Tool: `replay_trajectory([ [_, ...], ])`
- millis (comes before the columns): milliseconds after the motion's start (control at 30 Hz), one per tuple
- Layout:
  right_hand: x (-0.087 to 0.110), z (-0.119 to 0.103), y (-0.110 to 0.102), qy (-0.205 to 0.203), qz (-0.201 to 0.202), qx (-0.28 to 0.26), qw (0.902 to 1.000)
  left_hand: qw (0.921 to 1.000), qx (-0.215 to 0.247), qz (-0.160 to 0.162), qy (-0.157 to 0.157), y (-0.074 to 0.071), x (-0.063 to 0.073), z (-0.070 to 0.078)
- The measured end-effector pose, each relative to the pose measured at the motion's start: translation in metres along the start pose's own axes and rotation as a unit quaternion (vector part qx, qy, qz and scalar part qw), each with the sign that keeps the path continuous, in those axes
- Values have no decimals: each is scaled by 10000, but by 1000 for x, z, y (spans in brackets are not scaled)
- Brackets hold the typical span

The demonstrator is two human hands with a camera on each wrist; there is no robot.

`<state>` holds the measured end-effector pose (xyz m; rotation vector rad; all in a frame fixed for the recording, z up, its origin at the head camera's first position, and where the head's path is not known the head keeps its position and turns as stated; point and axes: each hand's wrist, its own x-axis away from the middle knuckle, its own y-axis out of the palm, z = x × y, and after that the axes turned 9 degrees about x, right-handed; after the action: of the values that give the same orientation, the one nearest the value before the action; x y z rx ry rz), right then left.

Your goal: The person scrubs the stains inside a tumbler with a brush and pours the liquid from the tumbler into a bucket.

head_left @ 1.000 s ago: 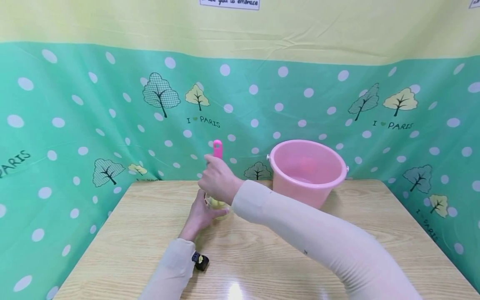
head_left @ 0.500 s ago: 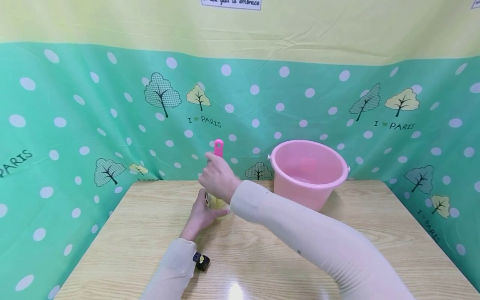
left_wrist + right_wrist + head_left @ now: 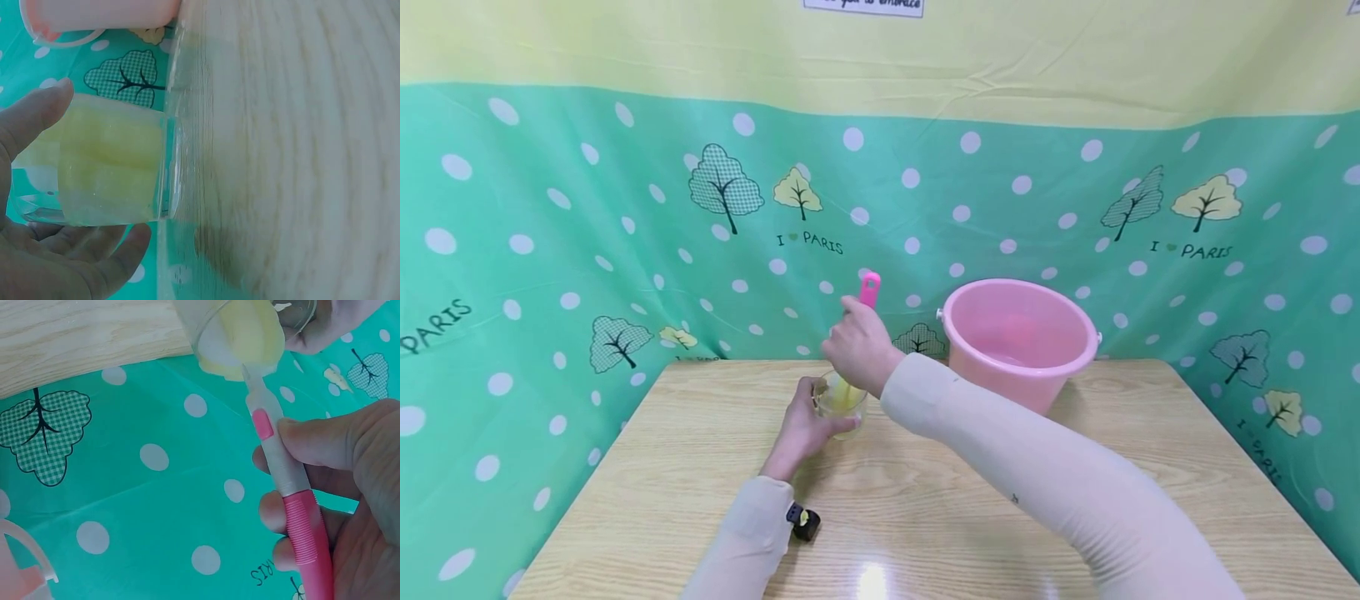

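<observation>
Pink-handled brush [image 3: 290,478], head view: long axis is slanting, handle up, between twelve and one o'clock. Right hand [image 3: 856,348] is gripping it, left hand [image 3: 805,429] the glass [image 3: 115,165].

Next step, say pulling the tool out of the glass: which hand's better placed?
Right, most likely. The right hand grips the tool by its pink-and-white handle, above the glass. The left hand is occupied holding the glass, so it looks better suited to steadying.

Wooden table [image 3: 685,433]: it's catching bright glare [image 3: 872,581] up front.
Pink bucket [image 3: 1026,390]: it's standing upright near the back edge!
Dotted curtain [image 3: 880,187]: it's hanging behind, showing printed trees [image 3: 724,187].
</observation>
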<state>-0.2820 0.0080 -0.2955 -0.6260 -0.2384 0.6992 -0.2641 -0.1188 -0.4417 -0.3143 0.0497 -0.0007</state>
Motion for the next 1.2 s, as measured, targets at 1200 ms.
replay_trajectory([
  [1200, 14, 4, -6, 76, 50, -111, 9999, 9999, -159, -46, -5, -2, -1, -1],
])
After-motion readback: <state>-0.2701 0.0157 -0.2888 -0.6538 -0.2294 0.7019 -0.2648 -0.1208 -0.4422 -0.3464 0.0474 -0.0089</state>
